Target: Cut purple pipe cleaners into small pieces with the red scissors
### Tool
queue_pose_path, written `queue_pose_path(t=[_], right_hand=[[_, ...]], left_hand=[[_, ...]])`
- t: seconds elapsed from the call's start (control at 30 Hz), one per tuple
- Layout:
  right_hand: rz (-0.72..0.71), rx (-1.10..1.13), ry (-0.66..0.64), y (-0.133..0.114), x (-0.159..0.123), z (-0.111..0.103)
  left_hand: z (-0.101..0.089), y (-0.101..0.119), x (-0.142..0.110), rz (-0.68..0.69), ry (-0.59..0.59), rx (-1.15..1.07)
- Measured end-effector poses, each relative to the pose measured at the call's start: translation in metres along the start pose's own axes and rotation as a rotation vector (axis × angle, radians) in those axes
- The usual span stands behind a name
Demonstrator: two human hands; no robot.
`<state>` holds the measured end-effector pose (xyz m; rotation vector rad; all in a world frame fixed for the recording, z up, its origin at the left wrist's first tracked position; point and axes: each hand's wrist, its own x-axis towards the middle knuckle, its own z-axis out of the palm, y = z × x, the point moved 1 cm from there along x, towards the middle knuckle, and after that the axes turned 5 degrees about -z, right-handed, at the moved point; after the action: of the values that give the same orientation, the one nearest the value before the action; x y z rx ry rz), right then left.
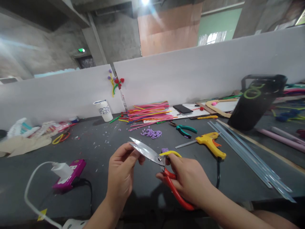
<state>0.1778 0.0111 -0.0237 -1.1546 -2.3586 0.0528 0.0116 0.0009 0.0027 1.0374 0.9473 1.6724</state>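
Note:
My right hand point(190, 176) is wrapped round the handles of a pair of scissors point(149, 154), one handle red and one yellow. The blades point up and left and are slightly parted at the tips. My left hand point(122, 170) is closed in a pinch right by the blade tips; whatever sits between its fingers is hidden. Beyond the scissors lies a heap of short purple pieces point(152, 133), and a few more purple bits point(165, 150) show just behind the blades. Farther back is a bundle of pink, red and yellow pipe cleaners point(150, 112).
To the right lie green-handled pliers point(186, 129), a yellow glue gun point(211, 143), clear glue sticks point(247, 156) and a black bottle point(257, 101). A phone point(182, 108) and a white cup point(103, 110) stand farther back. At left is a purple power strip point(70, 175) with a cable.

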Motion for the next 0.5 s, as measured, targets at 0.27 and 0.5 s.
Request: queue_pose_path(t=[0.27, 0.5], right_hand=[[-0.017, -0.019, 0.026, 0.0014, -0.0011, 0.0007], [0.131, 0.334, -0.039, 0.0007, 0.0042, -0.0032]], left_hand=[[0.0003, -0.0006, 0.0012, -0.01, 0.018, -0.03], [-0.0011, 0.0004, 0.0012, -0.02, -0.005, 0.076]])
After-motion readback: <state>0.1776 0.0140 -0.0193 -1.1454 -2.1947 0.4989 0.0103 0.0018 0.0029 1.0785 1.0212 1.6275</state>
